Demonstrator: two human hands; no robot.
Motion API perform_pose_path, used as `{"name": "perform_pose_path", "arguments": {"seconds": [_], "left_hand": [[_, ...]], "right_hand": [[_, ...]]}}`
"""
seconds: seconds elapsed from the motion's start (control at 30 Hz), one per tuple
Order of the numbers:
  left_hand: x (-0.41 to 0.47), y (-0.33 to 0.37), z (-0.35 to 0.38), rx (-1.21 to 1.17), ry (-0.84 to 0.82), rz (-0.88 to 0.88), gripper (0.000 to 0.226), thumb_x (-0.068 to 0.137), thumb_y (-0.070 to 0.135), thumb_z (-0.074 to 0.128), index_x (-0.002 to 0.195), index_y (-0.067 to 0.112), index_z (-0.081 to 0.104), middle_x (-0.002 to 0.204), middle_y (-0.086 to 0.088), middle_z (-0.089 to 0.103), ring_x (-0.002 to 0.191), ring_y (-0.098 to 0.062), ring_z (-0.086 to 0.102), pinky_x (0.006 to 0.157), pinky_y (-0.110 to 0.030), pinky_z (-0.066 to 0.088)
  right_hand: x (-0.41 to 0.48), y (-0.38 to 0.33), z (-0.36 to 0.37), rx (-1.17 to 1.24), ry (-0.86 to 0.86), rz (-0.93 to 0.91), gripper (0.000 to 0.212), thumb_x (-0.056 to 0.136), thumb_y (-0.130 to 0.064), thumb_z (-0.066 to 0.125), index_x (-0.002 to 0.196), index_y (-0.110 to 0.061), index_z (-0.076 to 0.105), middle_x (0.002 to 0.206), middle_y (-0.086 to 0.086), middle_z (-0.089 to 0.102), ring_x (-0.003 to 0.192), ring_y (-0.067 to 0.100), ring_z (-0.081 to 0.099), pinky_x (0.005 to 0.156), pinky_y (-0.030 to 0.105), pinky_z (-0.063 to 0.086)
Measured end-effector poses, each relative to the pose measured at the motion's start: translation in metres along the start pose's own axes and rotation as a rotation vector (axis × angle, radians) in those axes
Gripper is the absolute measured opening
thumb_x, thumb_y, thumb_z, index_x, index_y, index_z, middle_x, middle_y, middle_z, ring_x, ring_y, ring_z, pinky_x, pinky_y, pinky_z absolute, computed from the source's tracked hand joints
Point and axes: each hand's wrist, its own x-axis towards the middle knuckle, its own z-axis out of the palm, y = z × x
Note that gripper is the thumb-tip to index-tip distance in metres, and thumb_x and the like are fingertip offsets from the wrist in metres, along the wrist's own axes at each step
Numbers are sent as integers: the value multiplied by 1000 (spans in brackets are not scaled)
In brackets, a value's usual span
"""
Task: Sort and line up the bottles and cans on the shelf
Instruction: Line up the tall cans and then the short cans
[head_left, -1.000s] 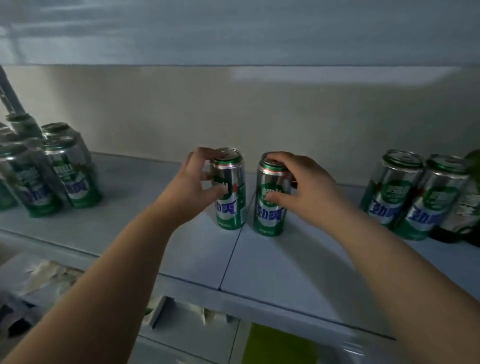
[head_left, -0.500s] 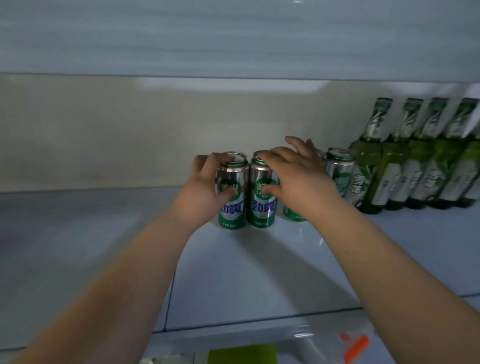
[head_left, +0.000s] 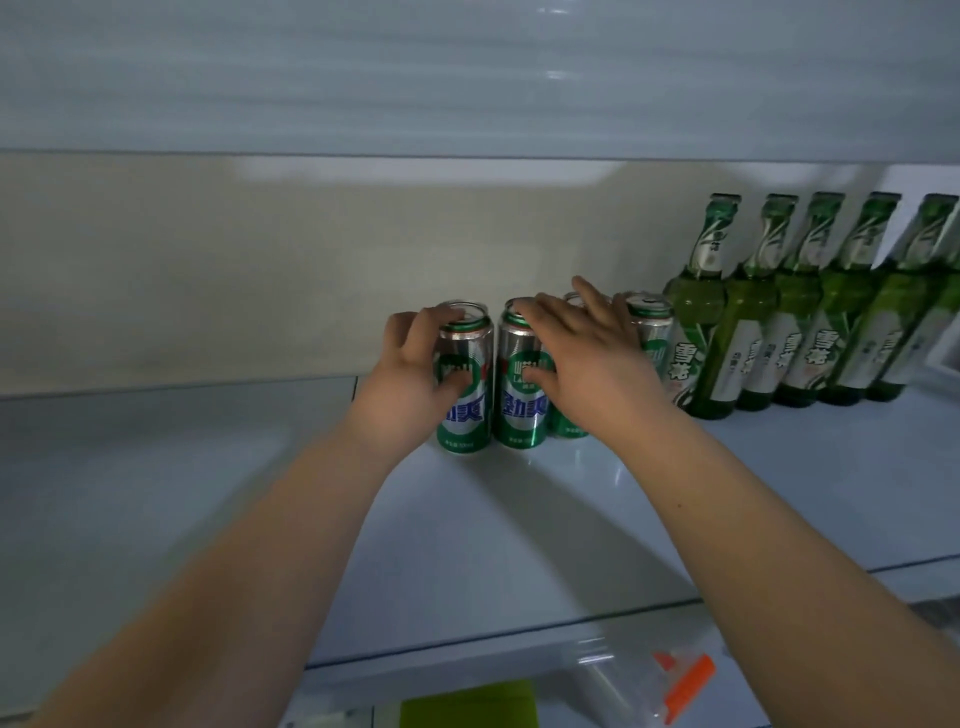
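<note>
Left hand (head_left: 410, 384) grips leftmost can (head_left: 468, 418), right hand (head_left: 587, 364) second can (head_left: 522, 415).

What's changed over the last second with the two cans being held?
The left hand and right hand moved the left can and right can rightward along the shelf. Apart a second ago, they now stand close together beside the other cans next to the green bottles. Neither was let go. The other cans and the green bottles stayed put.
</note>
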Motion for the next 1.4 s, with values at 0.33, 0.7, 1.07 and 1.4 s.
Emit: {"name": "perform_pose_path", "arguments": {"seconds": [0.33, 0.7, 1.07, 1.4], "left_hand": [[-43, 0, -43, 405, 120, 57, 73, 95, 46, 49, 158, 29, 17, 163, -12, 15, 151, -37, 13, 115, -53, 29], [-197, 9, -179, 1049, 215, -365, 75, 96, 63, 32, 158, 34, 0, 167, -3, -5, 152, -33, -12, 121, -54, 4], [-270, -1, -261, 845, 390, -678, 78, 95, 54, 49, 156, 42, 3, 166, 6, 0, 153, -25, -4, 119, -47, 9], [-243, -81, -391, 519, 628, -742, 76, 91, 31, 65, 152, 41, 21, 157, -8, 28, 138, -31, 39, 110, -55, 39]], "right_hand": [[-15, -62, 6, 184, 136, -188, 90, 83, -44, 59, 156, -12, 19, 163, 19, 13, 151, 40, 5, 115, 63, 21], [-8, -227, -1, 450, 12, -670, 96, 84, -46, 55, 157, -12, 2, 165, 16, 2, 151, 35, -5, 120, 55, 6], [-17, -352, -10, 818, -300, -764, 92, 91, -46, 51, 157, -24, -8, 166, 0, -11, 150, 18, -18, 123, 44, 1], [74, -461, 8, 1069, -392, -524, 87, 87, -42, 66, 156, -33, 14, 157, 5, 27, 141, 18, 29, 101, 23, 24]]}}
